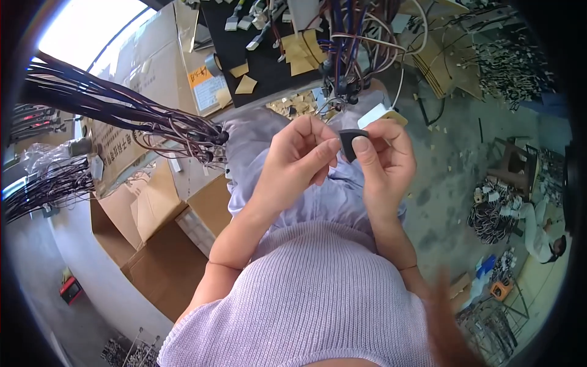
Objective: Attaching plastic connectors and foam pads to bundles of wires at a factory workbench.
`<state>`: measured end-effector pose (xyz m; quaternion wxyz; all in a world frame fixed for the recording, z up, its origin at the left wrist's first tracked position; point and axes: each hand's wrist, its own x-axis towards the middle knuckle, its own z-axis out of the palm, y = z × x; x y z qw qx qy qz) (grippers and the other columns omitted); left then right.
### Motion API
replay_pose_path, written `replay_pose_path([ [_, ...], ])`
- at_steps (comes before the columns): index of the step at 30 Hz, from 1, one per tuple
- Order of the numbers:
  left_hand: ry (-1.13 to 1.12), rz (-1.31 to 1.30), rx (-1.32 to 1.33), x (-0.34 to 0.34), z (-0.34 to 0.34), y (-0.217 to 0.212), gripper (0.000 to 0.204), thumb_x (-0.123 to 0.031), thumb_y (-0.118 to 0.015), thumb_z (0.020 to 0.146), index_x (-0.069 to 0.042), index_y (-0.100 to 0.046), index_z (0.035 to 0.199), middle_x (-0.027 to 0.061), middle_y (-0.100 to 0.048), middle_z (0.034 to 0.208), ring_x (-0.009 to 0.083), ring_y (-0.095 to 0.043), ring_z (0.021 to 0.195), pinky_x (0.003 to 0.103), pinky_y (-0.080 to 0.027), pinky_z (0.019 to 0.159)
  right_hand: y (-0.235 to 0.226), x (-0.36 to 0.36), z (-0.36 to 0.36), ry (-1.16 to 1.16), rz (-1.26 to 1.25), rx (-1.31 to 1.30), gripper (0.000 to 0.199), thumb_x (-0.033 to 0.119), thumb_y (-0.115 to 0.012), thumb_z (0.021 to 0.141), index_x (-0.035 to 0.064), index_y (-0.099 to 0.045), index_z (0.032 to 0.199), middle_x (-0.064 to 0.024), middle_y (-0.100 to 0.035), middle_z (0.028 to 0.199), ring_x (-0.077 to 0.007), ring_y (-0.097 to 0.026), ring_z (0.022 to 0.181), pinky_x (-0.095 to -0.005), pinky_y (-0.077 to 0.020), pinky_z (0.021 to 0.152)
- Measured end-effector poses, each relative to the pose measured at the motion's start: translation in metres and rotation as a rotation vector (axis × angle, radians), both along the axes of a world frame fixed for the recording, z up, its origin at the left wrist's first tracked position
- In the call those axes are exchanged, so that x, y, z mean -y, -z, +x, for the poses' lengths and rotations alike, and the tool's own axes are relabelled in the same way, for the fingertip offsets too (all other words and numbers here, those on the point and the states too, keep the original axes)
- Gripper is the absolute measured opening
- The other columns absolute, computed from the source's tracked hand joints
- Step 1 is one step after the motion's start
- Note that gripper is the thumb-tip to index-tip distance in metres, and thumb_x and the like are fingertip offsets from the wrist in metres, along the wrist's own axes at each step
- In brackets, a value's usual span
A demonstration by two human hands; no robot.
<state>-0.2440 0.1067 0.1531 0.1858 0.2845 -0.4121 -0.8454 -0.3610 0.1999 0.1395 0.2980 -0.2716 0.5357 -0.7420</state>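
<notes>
A small black curved strip [348, 139], perhaps foam or tape, is pinched between the thumb and fingers of my right hand [389, 168]. My left hand [293, 156] is closed at the strip's left edge, with its thumb and forefinger tips against it. Just above my right fingers sits a white rectangular connector [372, 115] with a yellowish piece behind it. A thin white wire [400, 85] runs up from there. How the connector is held is hidden by my fingers.
Thick wire bundles hang at the left [122, 101] and ahead [351, 55]. A black tabletop [229, 43] carries white connectors and yellow paper scraps. An open cardboard box [165, 251] stands left. Cable piles lie on the littered floor [440, 189]; another person [538, 235] is far right.
</notes>
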Motion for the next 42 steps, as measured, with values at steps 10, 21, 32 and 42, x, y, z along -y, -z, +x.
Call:
replay_pose_path([
  [10, 0.011, -0.001, 0.012, 0.005, -0.002, 0.001, 0.011, -0.008, -0.060, 0.091, 0.000, -0.052, 0.092, 0.0027, -0.057, 0.071, 0.0025, -0.046, 0.051, 0.016, -0.034, 0.043, 0.002, 0.004, -0.007, 0.030, 0.051, -0.081, 0.017, 0.002, -0.069, 0.084, 0.0000, -0.054, 0.093, -0.0013, -0.055, 0.086, -0.0053, -0.055, 0.074, -0.0184, -0.0461, 0.067],
  [21, 0.050, -0.074, 0.019, 0.000, -0.009, 0.002, 0.012, -0.009, -0.062, 0.090, -0.001, -0.052, 0.091, 0.0010, -0.057, 0.072, 0.0011, -0.043, 0.051, 0.016, -0.032, 0.043, -0.007, -0.013, -0.015, -0.132, -0.042, 0.392, 0.016, 0.006, -0.061, 0.089, 0.0003, -0.054, 0.102, -0.0039, -0.057, 0.091, -0.0078, -0.054, 0.073, -0.0221, -0.0455, 0.057],
  [32, 0.107, -0.082, -0.009, 0.001, -0.014, -0.002, 0.010, -0.007, -0.061, 0.090, -0.001, -0.053, 0.091, 0.0013, -0.056, 0.071, 0.0018, -0.044, 0.051, 0.017, -0.032, 0.044, -0.003, -0.004, -0.005, 0.140, 0.049, -0.029, 0.017, 0.002, -0.067, 0.085, 0.0009, -0.054, 0.095, -0.0023, -0.059, 0.086, -0.0058, -0.056, 0.073, -0.0197, -0.0478, 0.065],
  [42, 0.247, -0.500, 0.148, 0.035, -0.014, 0.033, 0.014, -0.012, -0.061, 0.086, -0.008, -0.049, 0.079, -0.0053, -0.041, 0.063, 0.0010, -0.031, 0.050, 0.018, -0.018, 0.043, 0.017, -0.010, -0.024, 0.303, 0.403, -1.034, 0.041, 0.031, -0.075, 0.066, 0.0052, -0.060, 0.094, -0.0101, -0.058, 0.088, -0.0300, -0.056, 0.092, -0.0427, -0.0442, 0.077],
])
